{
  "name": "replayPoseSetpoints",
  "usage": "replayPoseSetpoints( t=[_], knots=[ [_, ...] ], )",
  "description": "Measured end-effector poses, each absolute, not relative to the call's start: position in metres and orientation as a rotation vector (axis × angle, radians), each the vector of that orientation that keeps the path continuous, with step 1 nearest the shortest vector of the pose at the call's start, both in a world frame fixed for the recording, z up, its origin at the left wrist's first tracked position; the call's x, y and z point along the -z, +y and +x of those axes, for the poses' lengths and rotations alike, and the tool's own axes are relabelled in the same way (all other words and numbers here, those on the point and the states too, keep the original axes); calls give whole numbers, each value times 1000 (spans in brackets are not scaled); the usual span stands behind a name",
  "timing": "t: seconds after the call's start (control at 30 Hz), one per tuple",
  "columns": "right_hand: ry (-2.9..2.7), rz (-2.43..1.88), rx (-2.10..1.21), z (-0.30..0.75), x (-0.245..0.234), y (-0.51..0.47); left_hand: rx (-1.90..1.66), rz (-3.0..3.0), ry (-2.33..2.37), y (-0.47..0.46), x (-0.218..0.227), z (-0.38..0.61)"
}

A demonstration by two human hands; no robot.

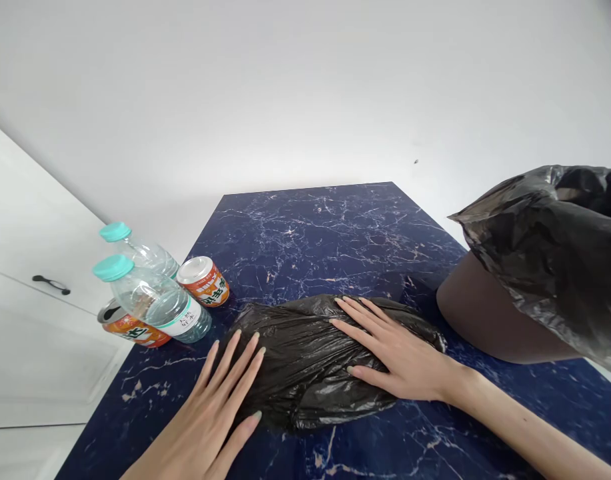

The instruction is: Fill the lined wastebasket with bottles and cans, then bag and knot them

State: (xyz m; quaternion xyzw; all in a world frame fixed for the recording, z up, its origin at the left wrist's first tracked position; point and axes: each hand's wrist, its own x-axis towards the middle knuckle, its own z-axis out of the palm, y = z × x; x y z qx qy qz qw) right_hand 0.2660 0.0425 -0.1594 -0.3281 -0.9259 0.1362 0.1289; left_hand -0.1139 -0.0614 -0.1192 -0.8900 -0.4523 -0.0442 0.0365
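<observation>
A black plastic bag [305, 353] lies crumpled and flattened on the blue marbled table, in front of me. My left hand [220, 407] rests at its left side, fingers stretched out, with the fingertips on the plastic. On the bag's right part lies my right hand [395, 353], palm down and fingers spread. Neither hand grips anything. Whatever the bag may contain is hidden by the plastic.
Left of the bag stand two clear bottles with turquoise caps, the nearer bottle [160, 307] and the farther bottle [140, 250], beside an orange can [205, 283] and an opened can [135, 327]. A brown bin [495, 313] with a black liner [550, 247] stands right.
</observation>
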Motion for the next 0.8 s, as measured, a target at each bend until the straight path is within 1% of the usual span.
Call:
replayPoseSetpoints(
  t=[0.17,0.4,0.8],
  knots=[
    [-2694,-976,-390,265,160,44,193,-2722,-1507,-69,117,-102],
    [-2674,-961,-400,264,157,49,346,-2589,-1625,-69,142,-64],
    [-2716,-938,-441,276,159,62,259,-2604,-1659,-69,137,-100]
  ],
)
